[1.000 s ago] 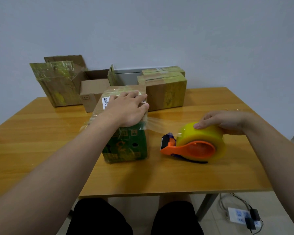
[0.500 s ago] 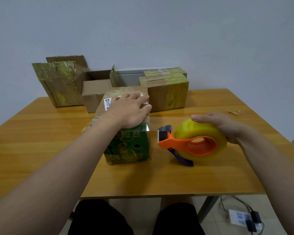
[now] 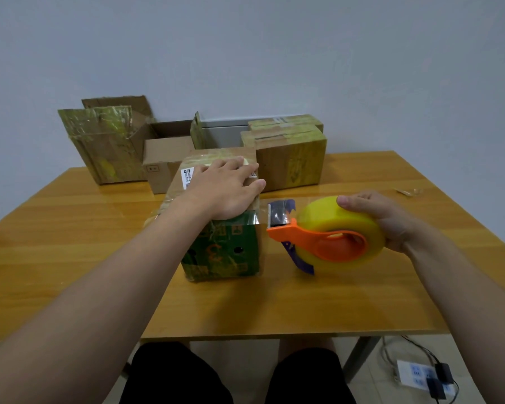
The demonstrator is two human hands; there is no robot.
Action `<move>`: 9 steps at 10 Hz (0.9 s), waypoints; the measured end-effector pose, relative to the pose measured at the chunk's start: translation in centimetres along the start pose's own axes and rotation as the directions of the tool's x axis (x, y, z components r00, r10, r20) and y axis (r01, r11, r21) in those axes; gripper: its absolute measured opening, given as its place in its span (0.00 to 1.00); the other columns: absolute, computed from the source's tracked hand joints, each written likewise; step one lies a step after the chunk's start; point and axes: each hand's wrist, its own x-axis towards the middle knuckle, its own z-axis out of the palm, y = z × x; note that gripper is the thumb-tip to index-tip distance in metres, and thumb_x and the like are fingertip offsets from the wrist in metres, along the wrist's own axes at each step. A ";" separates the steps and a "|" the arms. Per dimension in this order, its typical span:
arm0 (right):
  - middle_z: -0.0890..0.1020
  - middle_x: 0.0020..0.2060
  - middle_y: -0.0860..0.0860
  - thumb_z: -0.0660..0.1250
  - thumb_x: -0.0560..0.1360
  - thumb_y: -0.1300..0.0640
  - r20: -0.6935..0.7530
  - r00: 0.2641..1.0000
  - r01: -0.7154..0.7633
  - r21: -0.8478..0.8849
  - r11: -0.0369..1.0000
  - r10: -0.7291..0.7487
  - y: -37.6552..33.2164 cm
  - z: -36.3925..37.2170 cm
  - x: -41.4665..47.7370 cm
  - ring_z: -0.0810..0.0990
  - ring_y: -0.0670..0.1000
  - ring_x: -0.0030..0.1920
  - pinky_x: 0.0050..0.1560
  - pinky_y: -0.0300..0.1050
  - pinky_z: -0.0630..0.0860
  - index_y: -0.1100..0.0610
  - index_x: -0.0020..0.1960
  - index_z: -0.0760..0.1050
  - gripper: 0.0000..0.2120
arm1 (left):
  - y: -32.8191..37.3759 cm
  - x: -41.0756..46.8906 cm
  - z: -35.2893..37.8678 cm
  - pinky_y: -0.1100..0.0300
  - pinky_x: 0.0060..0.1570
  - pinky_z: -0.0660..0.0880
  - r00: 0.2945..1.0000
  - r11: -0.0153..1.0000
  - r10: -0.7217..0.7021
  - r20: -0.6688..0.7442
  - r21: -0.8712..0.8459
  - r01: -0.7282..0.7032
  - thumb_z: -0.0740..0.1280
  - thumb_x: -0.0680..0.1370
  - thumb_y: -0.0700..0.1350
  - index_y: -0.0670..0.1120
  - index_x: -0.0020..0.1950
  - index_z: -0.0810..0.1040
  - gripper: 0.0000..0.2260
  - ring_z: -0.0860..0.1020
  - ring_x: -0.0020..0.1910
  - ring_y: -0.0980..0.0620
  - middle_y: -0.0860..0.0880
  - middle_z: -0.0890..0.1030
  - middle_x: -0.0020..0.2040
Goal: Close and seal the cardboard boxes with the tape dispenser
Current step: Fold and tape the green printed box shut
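Head view: the left hand (image 3: 225,191) presses flat, fingers straight, on the box (image 3: 225,249) on the table (image 3: 70,258). The right hand (image 3: 382,217) grips the dispenser (image 3: 336,237) just beside it, tape (image 3: 262,213) bridging the gap. A skewed pull may wrinkle the tape or peel it off the edge.
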 end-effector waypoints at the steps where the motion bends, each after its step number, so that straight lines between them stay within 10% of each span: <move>1: 0.84 0.31 0.55 0.82 0.45 0.29 0.007 1.000 0.022 0.028 0.999 -0.023 0.1 0.2 0.0 0.83 0.51 0.30 0.30 0.40 0.78 0.55 0.34 0.86 0.33 | 0.0 0.0 0.0 0.40 0.78 0.49 1.000 1.000 0.002 0.001 -0.001 -0.002 0.48 0.85 0.64 0.60 0.83 0.57 0.26 0.53 0.82 0.46 0.53 0.55 0.84; 9: 0.84 0.27 0.55 0.86 0.42 0.38 -0.009 0.992 0.116 0.448 0.887 -0.125 0.7 4.0 0.3 0.83 0.50 0.26 0.27 0.38 0.78 0.58 0.36 0.87 0.32 | 0.0 0.0 0.4 0.41 0.77 0.52 0.999 0.999 0.021 -0.029 0.038 -0.020 0.46 0.87 0.55 0.57 0.84 0.56 0.24 0.54 0.82 0.46 0.51 0.55 0.84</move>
